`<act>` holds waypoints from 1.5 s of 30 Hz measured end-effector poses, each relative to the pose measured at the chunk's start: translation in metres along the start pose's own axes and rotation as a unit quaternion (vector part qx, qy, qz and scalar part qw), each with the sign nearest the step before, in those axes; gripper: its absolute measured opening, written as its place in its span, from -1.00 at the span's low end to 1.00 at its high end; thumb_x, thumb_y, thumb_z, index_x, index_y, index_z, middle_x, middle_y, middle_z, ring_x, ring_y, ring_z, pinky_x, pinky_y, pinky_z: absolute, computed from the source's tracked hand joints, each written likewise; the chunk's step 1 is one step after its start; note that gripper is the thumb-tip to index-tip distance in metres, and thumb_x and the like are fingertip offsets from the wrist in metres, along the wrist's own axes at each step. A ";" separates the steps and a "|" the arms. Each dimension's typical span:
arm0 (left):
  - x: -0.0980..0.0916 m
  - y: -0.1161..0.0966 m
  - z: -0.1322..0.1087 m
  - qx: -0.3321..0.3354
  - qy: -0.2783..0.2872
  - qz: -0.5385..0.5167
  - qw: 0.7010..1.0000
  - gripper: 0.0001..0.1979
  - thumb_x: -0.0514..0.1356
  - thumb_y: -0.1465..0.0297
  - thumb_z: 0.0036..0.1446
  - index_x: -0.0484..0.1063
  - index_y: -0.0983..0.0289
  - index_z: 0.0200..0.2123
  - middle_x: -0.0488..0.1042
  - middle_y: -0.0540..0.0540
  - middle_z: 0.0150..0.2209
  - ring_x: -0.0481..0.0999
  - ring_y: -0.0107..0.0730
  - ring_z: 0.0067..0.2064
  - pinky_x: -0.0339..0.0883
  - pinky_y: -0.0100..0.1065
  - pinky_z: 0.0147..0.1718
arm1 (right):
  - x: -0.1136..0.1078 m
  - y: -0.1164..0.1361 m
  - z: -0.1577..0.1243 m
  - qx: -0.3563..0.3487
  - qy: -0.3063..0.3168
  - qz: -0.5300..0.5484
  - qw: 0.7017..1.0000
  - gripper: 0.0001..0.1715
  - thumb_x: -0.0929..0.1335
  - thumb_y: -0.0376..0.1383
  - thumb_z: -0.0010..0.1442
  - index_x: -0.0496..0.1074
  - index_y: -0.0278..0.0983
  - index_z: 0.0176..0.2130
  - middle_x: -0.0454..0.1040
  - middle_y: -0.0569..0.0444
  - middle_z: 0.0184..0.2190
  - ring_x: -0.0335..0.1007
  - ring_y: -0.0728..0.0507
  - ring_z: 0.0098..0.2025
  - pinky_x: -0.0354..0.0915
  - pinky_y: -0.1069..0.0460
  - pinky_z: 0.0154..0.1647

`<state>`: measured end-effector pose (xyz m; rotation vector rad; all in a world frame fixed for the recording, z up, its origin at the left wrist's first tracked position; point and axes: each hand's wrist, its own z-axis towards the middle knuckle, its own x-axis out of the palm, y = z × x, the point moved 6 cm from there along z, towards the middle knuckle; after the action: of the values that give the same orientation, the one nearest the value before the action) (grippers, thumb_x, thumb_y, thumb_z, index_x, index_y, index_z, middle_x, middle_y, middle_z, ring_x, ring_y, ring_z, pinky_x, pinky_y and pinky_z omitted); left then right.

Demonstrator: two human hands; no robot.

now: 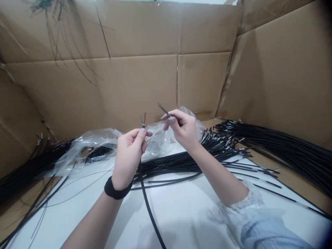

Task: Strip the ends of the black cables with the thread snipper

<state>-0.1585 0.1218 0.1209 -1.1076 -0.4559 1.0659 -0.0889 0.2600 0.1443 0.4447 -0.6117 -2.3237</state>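
Between the thumb and fingers of my left hand (131,150) a black cable (145,197) is pinched near its end. Its stripped tip points up, with a red wire (145,117) and a greenish wire (141,118) spread apart. From there the cable hangs down past my wrist to the bottom edge. My right hand (183,128) is to the right and slightly higher, closed on slim, dark tweezers (163,108). Their tips point up and left, apart from the cable; the rest is hidden in my fingers.
A pile of black cables (168,166) lies on the white work surface (176,207) behind my hands. More cable bundles lie at the right (280,145) and left (31,169). Clear plastic bags (98,136) sit at the back. Cardboard walls (135,83) enclose the space; thin strands hang upper left.
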 end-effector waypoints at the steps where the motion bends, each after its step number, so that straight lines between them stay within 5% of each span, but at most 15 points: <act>1: -0.001 0.000 0.000 -0.001 0.001 -0.005 1.000 -0.72 0.07 0.22 0.14 0.40 0.32 -0.42 0.09 -0.09 -0.70 0.05 -0.59 -0.63 -0.09 -0.48 -0.64 | 0.000 -0.001 0.001 -0.003 0.015 -0.015 1.000 -0.61 0.25 -0.05 0.16 0.40 -0.31 -0.40 0.34 0.12 -0.58 0.24 0.03 -0.53 0.15 0.12 -0.46; 7: -0.004 0.000 0.001 0.001 -0.013 0.020 1.000 -0.73 0.10 0.23 0.12 0.43 0.32 -0.42 0.11 -0.09 -0.71 0.08 -0.59 -0.63 -0.05 -0.48 -0.64 | 0.012 -0.005 0.001 -0.012 0.095 -0.084 0.992 -0.58 0.28 -0.03 0.13 0.40 -0.34 -0.45 0.29 0.14 -0.60 0.11 0.06 -0.54 0.04 0.13 -0.51; 19: -0.005 -0.010 -0.004 0.065 -0.066 0.177 0.980 -0.75 0.10 0.25 0.09 0.41 0.29 -0.48 0.22 -0.06 -0.68 0.15 -0.54 -0.62 0.03 -0.46 -0.61 | 0.020 -0.006 -0.002 0.039 0.145 -0.082 0.985 -0.58 0.30 -0.03 0.08 0.46 -0.33 -0.43 0.33 0.14 -0.58 0.09 0.06 -0.54 0.02 0.13 -0.50; 26: -0.007 -0.016 -0.011 0.192 -0.167 0.371 0.893 -0.77 0.07 0.29 0.13 0.46 0.27 -0.40 0.41 0.00 -0.58 0.32 -0.49 -0.55 0.07 -0.46 -0.50 | 0.031 -0.010 -0.005 0.086 0.157 -0.010 0.984 -0.54 0.29 -0.02 0.10 0.44 -0.37 -0.48 0.23 0.14 -0.61 0.02 0.06 -0.53 -0.03 0.12 -0.53; 34: -0.004 -0.019 -0.016 0.240 -0.202 0.484 0.817 -0.70 -0.02 0.28 0.20 0.44 0.28 -0.40 0.38 0.03 -0.60 0.30 -0.47 -0.56 -0.01 -0.43 -0.52 | 0.035 -0.007 -0.009 0.090 0.125 0.014 0.988 -0.52 0.28 -0.02 0.12 0.33 -0.36 -0.56 0.16 0.16 -0.63 0.01 0.07 -0.54 -0.04 0.11 -0.54; 40: -0.009 -0.017 -0.012 0.199 -0.208 0.406 0.867 -0.78 0.14 0.25 0.09 0.38 0.29 -0.29 0.43 -0.02 -0.57 0.40 -0.46 -0.54 0.11 -0.48 -0.51 | 0.034 -0.010 -0.009 0.078 0.104 -0.034 0.991 -0.52 0.27 -0.02 0.12 0.34 -0.37 -0.54 0.14 0.17 -0.64 -0.02 0.08 -0.55 -0.06 0.11 -0.54; 45: -0.007 -0.018 -0.012 0.243 -0.206 0.421 0.849 -0.82 0.06 0.32 0.16 0.35 0.29 -0.40 0.47 0.02 -0.52 0.43 -0.44 -0.53 0.12 -0.46 -0.53 | 0.033 -0.013 -0.008 0.068 0.107 -0.049 0.991 -0.50 0.26 -0.01 0.12 0.34 -0.38 -0.54 0.14 0.18 -0.64 -0.03 0.09 -0.56 -0.07 0.12 -0.55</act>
<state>-0.1443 0.1089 0.1332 -0.5886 0.0213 2.0846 -0.1155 0.2427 0.1262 0.7924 -0.6574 -2.2929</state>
